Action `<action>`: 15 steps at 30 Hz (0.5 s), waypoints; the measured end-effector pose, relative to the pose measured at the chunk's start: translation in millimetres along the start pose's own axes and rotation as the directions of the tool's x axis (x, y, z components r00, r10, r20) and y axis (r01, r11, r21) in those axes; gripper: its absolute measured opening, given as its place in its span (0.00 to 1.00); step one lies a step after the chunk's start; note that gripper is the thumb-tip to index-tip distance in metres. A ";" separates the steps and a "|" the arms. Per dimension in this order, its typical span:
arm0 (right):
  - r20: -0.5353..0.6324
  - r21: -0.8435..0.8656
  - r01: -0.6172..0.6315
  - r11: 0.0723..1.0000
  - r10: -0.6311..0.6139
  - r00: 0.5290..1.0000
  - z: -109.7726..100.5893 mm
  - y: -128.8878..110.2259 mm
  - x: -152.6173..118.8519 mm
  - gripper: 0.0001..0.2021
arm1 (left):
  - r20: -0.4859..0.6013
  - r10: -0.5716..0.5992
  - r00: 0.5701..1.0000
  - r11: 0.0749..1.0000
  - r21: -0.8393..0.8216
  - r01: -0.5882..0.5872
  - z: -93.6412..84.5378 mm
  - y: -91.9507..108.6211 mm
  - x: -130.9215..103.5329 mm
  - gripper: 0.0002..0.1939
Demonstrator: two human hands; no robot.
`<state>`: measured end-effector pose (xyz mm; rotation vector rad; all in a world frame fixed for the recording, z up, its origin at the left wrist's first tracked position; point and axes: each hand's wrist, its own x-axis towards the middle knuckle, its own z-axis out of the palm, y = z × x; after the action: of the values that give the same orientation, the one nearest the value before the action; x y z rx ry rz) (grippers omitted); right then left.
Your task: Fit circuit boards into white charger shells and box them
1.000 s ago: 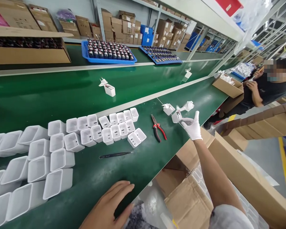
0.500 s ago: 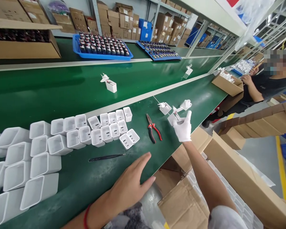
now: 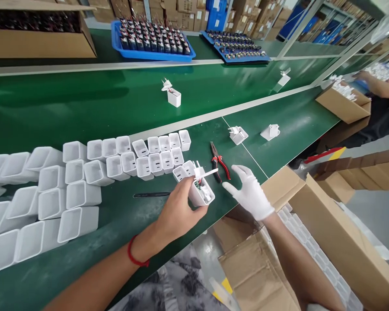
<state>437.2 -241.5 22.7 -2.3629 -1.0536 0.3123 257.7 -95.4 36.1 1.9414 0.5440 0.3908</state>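
My bare left hand (image 3: 178, 216) grips a white plastic housing (image 3: 201, 195) with a plug-pronged lid tilted at its top and green and red parts showing inside. To its right, my white-gloved right hand (image 3: 249, 194) has its thumb and fingers apart and holds nothing. Pliers with red and black handles (image 3: 219, 163) lie just beyond the hands. Black tweezers (image 3: 151, 195) rest left of my left hand. Farther back on the bench stand two white units, one with prongs (image 3: 238, 134) and one (image 3: 270, 131) to its right.
Rows of open white housings (image 3: 81, 194) fill the left side. A blue tray of dark parts (image 3: 154, 54) and a blue sheet of components (image 3: 236, 46) are behind. Open cartons (image 3: 343, 101) flank the right edge, near a person's arm.
My left hand has closed on a white housing that was by my gloved right hand. The right hand has let go and moved nearer. The view has shifted.
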 end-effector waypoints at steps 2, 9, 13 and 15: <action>0.031 -0.233 -0.097 0.968 0.108 0.994 4.1 4.7 19.7 0.39 | 0.037 -0.035 0.999 0.999 -0.032 0.037 -3.1 0.6 -4.7 0.19; 0.121 -0.324 -0.193 0.926 0.243 0.963 15.1 -16.2 58.8 0.27 | 0.162 0.051 0.986 0.999 -0.018 -0.049 18.8 -10.1 -7.6 0.19; 0.158 -0.212 -0.251 0.944 0.287 0.945 -0.3 -9.6 63.9 0.11 | 0.192 0.125 0.973 0.992 -0.035 -0.120 28.6 -17.6 -0.5 0.21; 0.228 -0.112 -0.273 0.956 0.292 0.929 -13.1 -2.3 57.8 0.12 | 0.183 0.158 0.970 0.987 -0.048 -0.152 32.0 -19.1 3.8 0.20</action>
<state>479.8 -202.2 35.2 -2.5993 -0.8381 0.6932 273.1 -110.9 5.6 1.9698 0.2632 0.3099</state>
